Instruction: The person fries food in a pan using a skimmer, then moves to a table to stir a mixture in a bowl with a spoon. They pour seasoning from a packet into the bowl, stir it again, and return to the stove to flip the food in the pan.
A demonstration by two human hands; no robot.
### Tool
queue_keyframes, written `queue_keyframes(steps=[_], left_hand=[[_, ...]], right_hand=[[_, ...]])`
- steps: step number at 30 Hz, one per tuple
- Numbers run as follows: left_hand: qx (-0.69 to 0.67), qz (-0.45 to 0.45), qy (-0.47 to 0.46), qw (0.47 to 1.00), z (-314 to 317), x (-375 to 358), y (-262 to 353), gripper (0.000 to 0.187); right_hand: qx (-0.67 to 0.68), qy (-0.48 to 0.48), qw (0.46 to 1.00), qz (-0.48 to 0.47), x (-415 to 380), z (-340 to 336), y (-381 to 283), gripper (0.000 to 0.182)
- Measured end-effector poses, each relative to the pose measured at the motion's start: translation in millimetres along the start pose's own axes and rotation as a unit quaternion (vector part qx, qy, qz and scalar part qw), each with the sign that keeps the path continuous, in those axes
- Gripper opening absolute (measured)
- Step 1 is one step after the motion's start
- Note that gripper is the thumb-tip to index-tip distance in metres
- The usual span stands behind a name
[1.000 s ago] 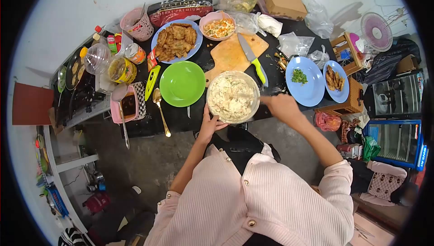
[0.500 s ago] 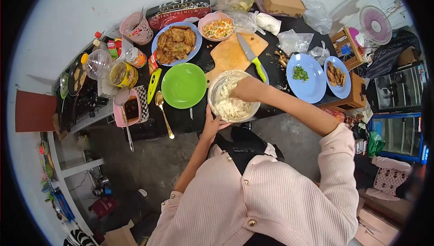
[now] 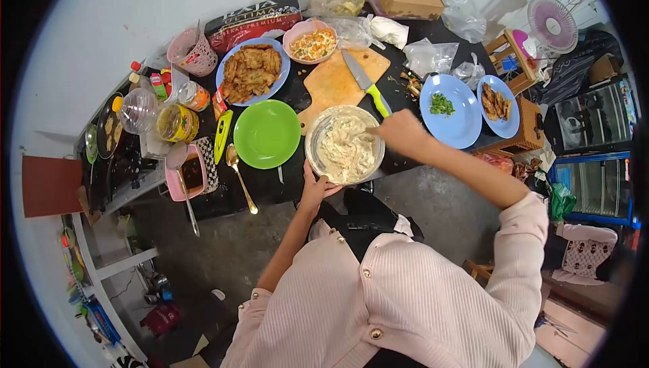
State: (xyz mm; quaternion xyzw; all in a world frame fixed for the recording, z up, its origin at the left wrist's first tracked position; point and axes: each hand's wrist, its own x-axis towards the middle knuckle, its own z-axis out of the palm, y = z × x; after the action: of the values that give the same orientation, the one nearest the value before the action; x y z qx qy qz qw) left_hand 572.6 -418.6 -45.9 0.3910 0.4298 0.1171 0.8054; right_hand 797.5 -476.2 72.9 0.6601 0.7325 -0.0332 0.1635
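Observation:
A bowl point(image 3: 311, 158) of thick, pale, lumpy batter point(image 3: 346, 146) stands at the table's front edge. My left hand point(image 3: 318, 189) grips its near left side, the fingers curled around the wall. Over the bowl's right rim, my right hand point(image 3: 402, 132) is closed on a thin-handled metal utensil point(image 3: 367, 130), whose head is sunk in the batter and hidden. Behind the bowl lies a wooden cutting board point(image 3: 331, 87) with a green-handled knife point(image 3: 358, 70) across its right side. A green plate point(image 3: 267, 134) is just left of the bowl.
Fried pieces fill a blue plate point(image 3: 286, 70); shredded vegetables sit in a pink bowl point(image 3: 286, 38). At right are blue plates with chopped greens point(image 3: 442, 104) and browned strips point(image 3: 496, 104). A golden spoon point(image 3: 241, 178), a ladle point(image 3: 184, 182) in a pink container and jars stand left.
My right hand has drawn back from inside the bowl to its right rim, and the utensil's handle now shows. The left hand keeps its hold. The whole view has shifted slightly.

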Motion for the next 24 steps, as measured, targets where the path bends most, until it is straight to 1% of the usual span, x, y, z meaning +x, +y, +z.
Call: queue_keyframes(steps=[1, 3, 4, 7, 8, 9, 10, 11, 12, 13, 15, 16, 19, 22, 24], left_hand=[[0.004, -0.001, 0.003, 1.0, 1, 3, -1, 0.068], [0.003, 0.014, -0.004, 1.0, 3, 1, 0, 0.065], [0.004, 0.01, -0.013, 1.0, 3, 2, -1, 0.065], [-0.018, 0.006, -0.046, 0.999, 4, 9, -7, 0.069], [-0.032, 0.003, -0.06, 0.998, 8, 13, -12, 0.071], [-0.002, 0.008, -0.048, 0.999, 14, 17, -20, 0.066], [0.003, 0.008, -0.053, 0.999, 21, 17, -21, 0.066], [0.009, 0.01, -0.061, 0.998, 28, 18, -20, 0.065], [0.005, 0.015, -0.077, 0.997, 34, 20, -20, 0.066], [0.008, 0.013, -0.07, 0.997, 41, 22, -20, 0.066], [0.014, 0.008, -0.057, 0.998, 55, 26, -21, 0.066], [0.003, 0.023, -0.072, 0.997, 59, 29, -22, 0.067], [-0.003, 0.019, -0.073, 0.997, 72, 40, -19, 0.066], [-0.013, 0.026, -0.066, 0.997, 88, 51, -17, 0.064], [0.01, 0.014, -0.062, 0.998, 90, 49, -13, 0.064]], right_hand=[[0.002, 0.008, 1.0, 0.026, 11, 25, -10, 0.012], [0.063, 0.056, 0.994, 0.069, 16, 25, -12, 0.012], [0.081, 0.064, 0.991, 0.081, 13, 20, -10, 0.012], [0.077, -0.001, 0.987, 0.138, -16, -14, 7, 0.016], [0.094, 0.008, 0.985, 0.144, -33, -27, 9, 0.019], [0.113, 0.017, 0.982, 0.152, -50, -36, 10, 0.021], [0.118, -0.041, 0.981, 0.148, -60, -39, 11, 0.025], [0.121, -0.055, 0.983, 0.128, -69, -35, 10, 0.024], [0.112, -0.076, 0.98, 0.147, -68, -20, 8, 0.023], [0.103, -0.099, 0.976, 0.164, -66, 1, 8, 0.022], [0.145, -0.036, 0.968, 0.203, -63, 32, 13, 0.021], [0.165, -0.002, 0.961, 0.222, -63, 38, 17, 0.02], [0.195, 0.035, 0.935, 0.293, -63, 53, 26, 0.017], [0.216, 0.08, 0.926, 0.299, -67, 83, 31, 0.026], [0.242, 0.022, 0.926, 0.288, -79, 92, 38, 0.034]])
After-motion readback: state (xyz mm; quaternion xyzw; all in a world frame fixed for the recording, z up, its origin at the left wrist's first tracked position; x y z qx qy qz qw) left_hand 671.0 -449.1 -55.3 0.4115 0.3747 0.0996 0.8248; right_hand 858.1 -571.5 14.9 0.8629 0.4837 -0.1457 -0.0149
